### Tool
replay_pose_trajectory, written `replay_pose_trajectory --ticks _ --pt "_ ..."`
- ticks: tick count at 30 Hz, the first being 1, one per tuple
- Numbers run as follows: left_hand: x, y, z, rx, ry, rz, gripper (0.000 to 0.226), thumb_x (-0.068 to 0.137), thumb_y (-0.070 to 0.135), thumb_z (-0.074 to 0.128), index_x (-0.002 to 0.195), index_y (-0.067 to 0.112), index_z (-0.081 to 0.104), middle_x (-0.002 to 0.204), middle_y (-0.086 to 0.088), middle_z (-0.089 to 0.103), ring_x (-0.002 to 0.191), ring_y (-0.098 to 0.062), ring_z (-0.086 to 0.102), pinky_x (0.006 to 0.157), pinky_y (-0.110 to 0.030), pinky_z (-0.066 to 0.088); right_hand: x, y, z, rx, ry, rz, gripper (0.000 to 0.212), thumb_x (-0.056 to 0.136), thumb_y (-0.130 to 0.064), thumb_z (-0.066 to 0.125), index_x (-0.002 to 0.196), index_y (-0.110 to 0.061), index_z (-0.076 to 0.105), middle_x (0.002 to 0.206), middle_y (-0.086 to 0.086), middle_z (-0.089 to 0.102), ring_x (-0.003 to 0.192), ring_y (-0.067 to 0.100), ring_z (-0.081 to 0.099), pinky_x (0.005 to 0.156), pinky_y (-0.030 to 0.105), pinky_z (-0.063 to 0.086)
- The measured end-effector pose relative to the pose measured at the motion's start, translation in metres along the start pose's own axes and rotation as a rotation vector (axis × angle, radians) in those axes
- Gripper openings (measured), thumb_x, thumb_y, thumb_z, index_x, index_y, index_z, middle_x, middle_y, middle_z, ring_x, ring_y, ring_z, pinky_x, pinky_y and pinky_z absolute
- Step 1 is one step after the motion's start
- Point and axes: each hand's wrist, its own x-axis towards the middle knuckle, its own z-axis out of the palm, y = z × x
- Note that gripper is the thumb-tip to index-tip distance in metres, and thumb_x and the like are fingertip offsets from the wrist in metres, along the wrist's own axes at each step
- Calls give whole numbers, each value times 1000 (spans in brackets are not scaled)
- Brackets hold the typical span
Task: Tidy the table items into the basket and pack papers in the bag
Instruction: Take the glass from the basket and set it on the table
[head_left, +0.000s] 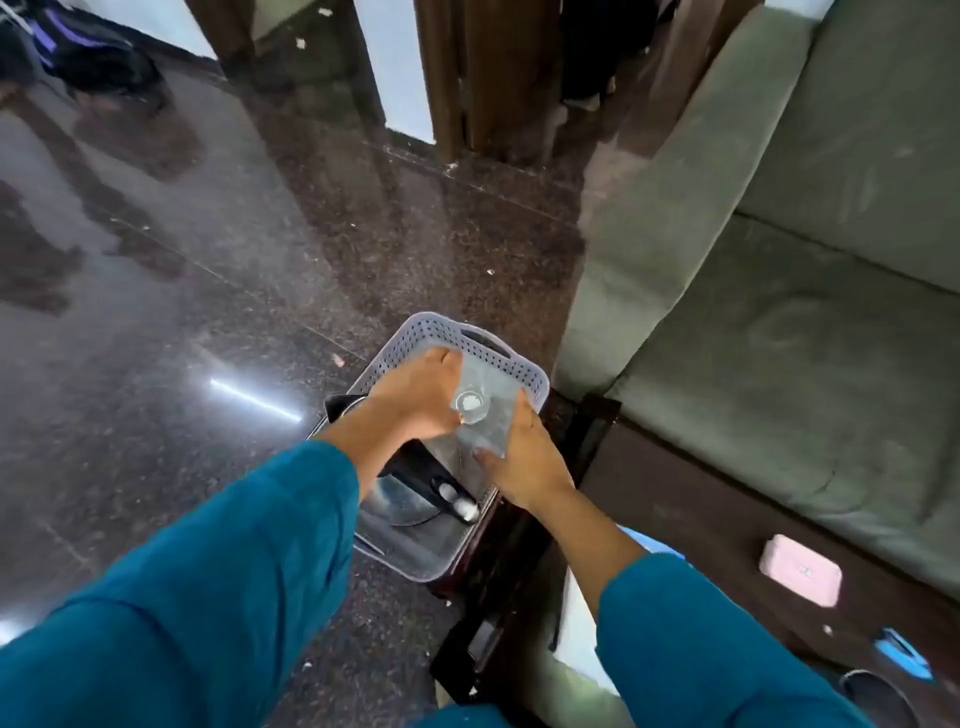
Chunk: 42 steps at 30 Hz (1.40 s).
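A pale grey perforated basket (511, 364) rests on the left end of a dark wooden table (675, 499). Inside it lie a steel plate (400, 501) and a dark utensil with a pale end (457, 501). Over the basket both hands hold a clear plastic container (485, 410) with a round lid. My left hand (415, 397) grips its left side; my right hand (522, 457) grips its near right edge. Both arms wear teal sleeves. White papers (576, 618) lie on the table under my right forearm, partly hidden.
A pink soap-like box (800, 570) and a small blue item (904, 653) lie on the table at the right. A grey-green sofa (779, 249) stands behind the table. Polished dark stone floor (208, 291) spreads to the left, with a dark bag (98, 57) far back left.
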Motion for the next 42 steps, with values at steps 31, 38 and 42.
replay_pose_trajectory --ticks 31,38,42 --pt "50 49 -8 -254 25 310 56 51 11 85 102 12 61 94 -7 69 84 -23 62 78 -37 49 14 33 -50 196 276 44 88 63 -26 81 135 -23 31 119 15 54 105 30 55 91 42 46" --pt "3 203 23 -219 2 425 70 42 10 88 107 16 62 81 -2 66 73 -20 62 73 -31 48 -108 120 -129 175 337 132 84 59 -17 82 130 -14 37 122 13 55 112 30 52 93 36 43" --pt "-28 307 68 -226 -62 523 62 43 12 88 99 18 63 78 -4 70 72 -22 64 68 -29 47 -192 197 -163 131 370 242 82 61 -16 81 129 -11 35 121 16 56 110 34 52 89 38 44"
